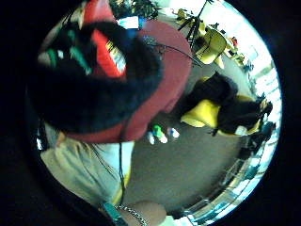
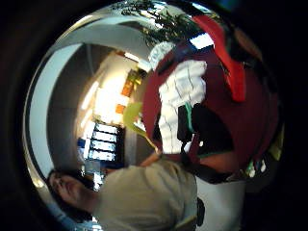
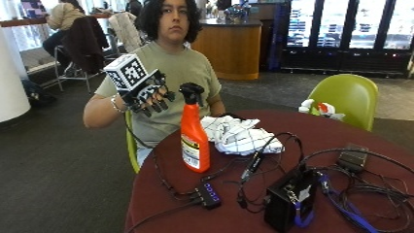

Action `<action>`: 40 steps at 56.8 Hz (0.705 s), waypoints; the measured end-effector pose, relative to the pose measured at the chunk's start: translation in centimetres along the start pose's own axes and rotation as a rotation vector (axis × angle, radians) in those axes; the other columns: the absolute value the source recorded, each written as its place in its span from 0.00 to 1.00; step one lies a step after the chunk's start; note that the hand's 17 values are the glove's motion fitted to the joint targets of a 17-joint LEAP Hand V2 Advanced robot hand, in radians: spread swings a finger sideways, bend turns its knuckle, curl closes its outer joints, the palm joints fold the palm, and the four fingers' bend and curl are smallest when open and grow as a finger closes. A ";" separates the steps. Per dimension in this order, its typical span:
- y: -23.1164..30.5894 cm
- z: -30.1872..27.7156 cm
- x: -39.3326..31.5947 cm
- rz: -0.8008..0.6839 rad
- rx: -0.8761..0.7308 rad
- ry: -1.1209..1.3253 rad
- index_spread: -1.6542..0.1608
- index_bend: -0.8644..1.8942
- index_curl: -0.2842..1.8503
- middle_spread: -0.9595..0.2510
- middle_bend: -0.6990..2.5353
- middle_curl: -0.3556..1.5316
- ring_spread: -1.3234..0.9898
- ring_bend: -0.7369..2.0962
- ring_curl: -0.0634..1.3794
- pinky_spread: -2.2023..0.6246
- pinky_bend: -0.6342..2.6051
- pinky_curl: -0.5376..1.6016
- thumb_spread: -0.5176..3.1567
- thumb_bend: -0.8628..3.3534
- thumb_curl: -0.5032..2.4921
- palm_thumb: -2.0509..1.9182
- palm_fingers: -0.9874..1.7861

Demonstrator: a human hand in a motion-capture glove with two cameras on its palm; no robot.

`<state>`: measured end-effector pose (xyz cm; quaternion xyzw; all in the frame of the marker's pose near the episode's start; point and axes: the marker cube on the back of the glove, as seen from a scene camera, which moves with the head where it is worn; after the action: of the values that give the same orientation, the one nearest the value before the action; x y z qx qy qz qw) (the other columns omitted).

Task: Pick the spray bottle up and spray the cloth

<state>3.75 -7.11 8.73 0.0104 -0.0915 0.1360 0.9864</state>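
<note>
Gloved in black, the right hand (image 3: 150, 97) is raised at chest height beside the table edge, its fingers spread and only slightly bent, holding nothing. It hangs in the air just beside the head of the orange plastic spray bottle with the black trigger top (image 3: 194, 131) and does not touch it. The person's other hand is not visible in the outside view.

Nearest the camera on the round dark-red tabletop (image 3: 388, 141) lie a black box (image 3: 289, 199), a small black hub with blue lights (image 3: 208, 194) and a tangle of black cables. Beyond them the bottle stands upright near the table's rim on the person's side, its long axis vertical. The trigger top sits roughly level with the gloved fingers and lies toward the table's middle from them, so the reach should be short and sideways, the hand wrapping the neck below the trigger. In the little-finger-side palm view the bottle's orange body (image 1: 106, 52) looms close to the palm.

Just past the bottle, farther across the table, the crumpled white cloth with a thin dark grid pattern (image 3: 239, 135) lies heaped in front of the person's chest. Spraying it would likely mean turning the nozzle toward that heap once the bottle is lifted.
</note>
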 end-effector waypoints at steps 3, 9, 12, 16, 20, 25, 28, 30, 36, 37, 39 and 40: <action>2.1 -0.4 -0.2 -0.025 -0.017 0.044 0.76 0.42 0.34 0.78 0.33 0.47 0.54 0.47 0.40 0.77 0.40 0.48 0.49 0.20 0.33 0.68 0.52; 5.5 -1.1 -0.6 -0.069 -0.009 0.130 0.73 0.39 0.32 0.81 0.30 0.43 0.56 0.42 0.33 0.82 0.38 0.44 0.48 0.20 0.32 0.67 0.49; 7.0 -1.4 -0.7 -0.085 -0.006 0.167 0.72 0.38 0.31 0.81 0.28 0.42 0.56 0.41 0.31 0.83 0.37 0.43 0.48 0.20 0.32 0.67 0.49; 8.7 -1.7 -1.0 -0.094 -0.002 0.218 0.71 0.37 0.30 0.81 0.27 0.41 0.57 0.40 0.30 0.85 0.36 0.42 0.48 0.20 0.31 0.66 0.48; 10.7 -1.8 -1.2 -0.084 -0.011 0.279 0.70 0.37 0.29 0.81 0.27 0.40 0.57 0.40 0.30 0.85 0.35 0.42 0.47 0.20 0.31 0.65 0.47; 12.4 -2.0 -1.3 -0.060 -0.026 0.339 0.70 0.37 0.28 0.80 0.27 0.39 0.57 0.39 0.29 0.86 0.35 0.41 0.47 0.20 0.30 0.65 0.47; 13.0 -2.1 -1.4 -0.051 -0.026 0.354 0.69 0.37 0.28 0.79 0.27 0.38 0.57 0.39 0.29 0.86 0.35 0.41 0.46 0.20 0.30 0.65 0.46; 13.2 -2.1 -1.4 -0.048 -0.026 0.358 0.69 0.37 0.28 0.79 0.26 0.38 0.56 0.39 0.29 0.86 0.35 0.41 0.46 0.20 0.30 0.64 0.46; 13.4 -2.3 -1.2 -0.027 -0.012 0.362 0.69 0.37 0.28 0.78 0.26 0.36 0.56 0.39 0.28 0.86 0.34 0.41 0.46 0.20 0.30 0.64 0.46; 13.3 -2.3 -1.1 -0.025 -0.009 0.356 0.69 0.37 0.28 0.78 0.26 0.36 0.56 0.39 0.28 0.86 0.34 0.41 0.46 0.20 0.29 0.64 0.46; 13.0 -2.3 -0.9 -0.020 -0.002 0.337 0.69 0.37 0.27 0.78 0.26 0.36 0.56 0.39 0.28 0.86 0.34 0.41 0.46 0.20 0.29 0.64 0.46; 12.9 -2.3 -0.9 -0.018 0.003 0.325 0.69 0.37 0.27 0.78 0.27 0.36 0.56 0.39 0.28 0.86 0.34 0.41 0.46 0.20 0.29 0.64 0.46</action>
<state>-0.17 5.19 6.27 -0.0097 0.0695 0.1272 0.9894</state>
